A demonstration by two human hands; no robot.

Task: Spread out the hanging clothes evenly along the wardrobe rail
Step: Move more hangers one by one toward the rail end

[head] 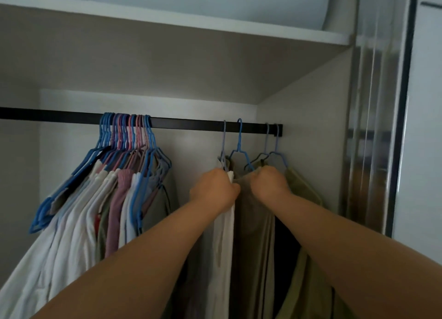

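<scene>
both arms reach up and forward, wrists bent, fists side by side under the black rail (pixel 191 122). the left hand (pixel 215 187) is clenched on a white garment (pixel 224 235), the right hand (pixel 270 184) on a beige garment (pixel 258 223); crowded hangers (pixel 126 136) bunch well left.

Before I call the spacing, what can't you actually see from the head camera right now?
- Rail: its left end is cut off by the frame edge.
- Bunched hangers: the hooks overlap, too tight to count.
- Left hand and right hand: the backs of the fists hide each grip.
- Clothes' lower ends: hidden by both forearms and the bottom edge.
</scene>
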